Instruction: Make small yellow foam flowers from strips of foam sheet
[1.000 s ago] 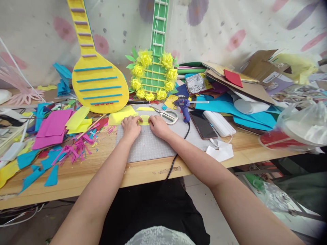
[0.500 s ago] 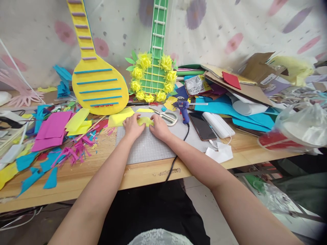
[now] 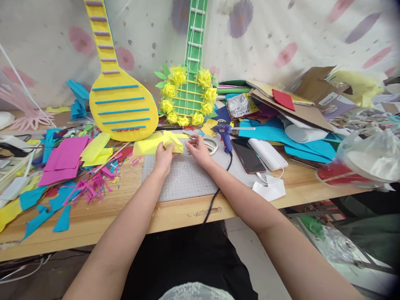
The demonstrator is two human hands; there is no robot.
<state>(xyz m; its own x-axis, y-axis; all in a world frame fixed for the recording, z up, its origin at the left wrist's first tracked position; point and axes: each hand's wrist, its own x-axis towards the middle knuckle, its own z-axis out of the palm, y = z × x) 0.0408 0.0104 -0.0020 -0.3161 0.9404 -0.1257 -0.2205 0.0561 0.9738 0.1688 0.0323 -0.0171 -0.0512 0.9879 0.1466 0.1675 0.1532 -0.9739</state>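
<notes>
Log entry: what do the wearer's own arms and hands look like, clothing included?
Left arm and right arm show no sleeves; left hand and right hand wear no gloves, watch or bracelet. Below, black clothing and white, lace-patterned fabric show.

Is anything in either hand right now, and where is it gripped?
The left hand holds the folded yellow paper by its near left edge. The right hand is over the scissors; whether it grips them cannot be told.

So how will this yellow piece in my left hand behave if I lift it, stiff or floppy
Probably light, since the yellow piece looks thin like paper. Likely fairly stiff: it sticks out past your left hand without visibly drooping. It may crease easily, as it seems folded.
</notes>
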